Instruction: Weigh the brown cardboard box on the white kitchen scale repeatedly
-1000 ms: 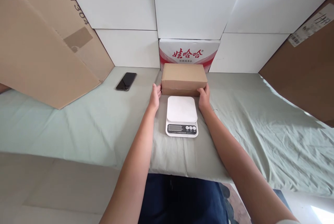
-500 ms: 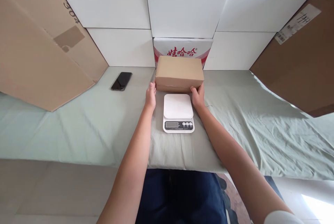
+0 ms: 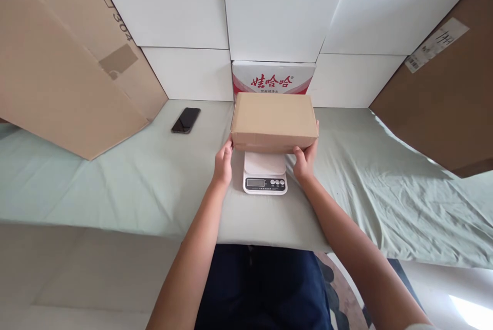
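Two hands are gripping a plain brown cardboard box (image 3: pixel 274 120), shut and unmarked, over the back of a white scale (image 3: pixel 265 175). Left hand (image 3: pixel 223 165) and right hand (image 3: pixel 306 158) are curling their fingers around its lower corners.

A makeshift packing and weighing station is shown, set up on a surface draped with a pale green sheet (image 3: pixel 115 186). It is walled in by white foam boards (image 3: pixel 285 12) and large flattened cardboard cartons (image 3: pixel 57 63). A small digital scale (image 3: pixel 265 182), a label-bearing carton (image 3: pixel 442 89) and a printed drinks box (image 3: pixel 272 79) are seen.
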A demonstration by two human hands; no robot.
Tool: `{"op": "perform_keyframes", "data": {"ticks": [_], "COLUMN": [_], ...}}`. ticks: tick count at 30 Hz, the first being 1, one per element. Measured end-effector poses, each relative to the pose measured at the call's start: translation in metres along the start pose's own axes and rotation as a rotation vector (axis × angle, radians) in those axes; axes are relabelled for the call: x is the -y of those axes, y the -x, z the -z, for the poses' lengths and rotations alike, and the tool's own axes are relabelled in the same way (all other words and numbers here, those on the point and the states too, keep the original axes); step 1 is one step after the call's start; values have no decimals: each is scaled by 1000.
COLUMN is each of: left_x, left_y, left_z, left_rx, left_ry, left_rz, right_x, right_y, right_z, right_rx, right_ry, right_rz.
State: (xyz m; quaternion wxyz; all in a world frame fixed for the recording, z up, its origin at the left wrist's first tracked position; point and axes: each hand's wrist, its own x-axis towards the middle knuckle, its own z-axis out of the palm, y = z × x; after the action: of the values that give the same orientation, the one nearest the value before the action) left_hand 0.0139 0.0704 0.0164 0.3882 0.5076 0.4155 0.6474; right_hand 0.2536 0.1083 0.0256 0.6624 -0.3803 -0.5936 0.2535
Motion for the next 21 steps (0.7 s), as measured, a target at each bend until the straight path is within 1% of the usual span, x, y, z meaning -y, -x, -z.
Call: {"op": "perform_keyframes", "data": {"ticks": [4, 7, 13, 21], "left_x": [-3, -2, 1, -3], "left_y": [34, 45, 47, 47], "left_z": [9, 12, 13, 11], "left_rx": [11, 13, -13, -52], "left_ry": [11, 18, 41, 62], "left_rz": [-10, 7, 44, 34], "right_x": [4, 6, 11, 13], "right_y": [21, 31, 35, 38], "right_z": [13, 16, 15, 13], "right_rx": [20, 21, 19, 23], "right_ry": [6, 12, -8, -16], "right_rz": [-30, -53, -80, -101]}}
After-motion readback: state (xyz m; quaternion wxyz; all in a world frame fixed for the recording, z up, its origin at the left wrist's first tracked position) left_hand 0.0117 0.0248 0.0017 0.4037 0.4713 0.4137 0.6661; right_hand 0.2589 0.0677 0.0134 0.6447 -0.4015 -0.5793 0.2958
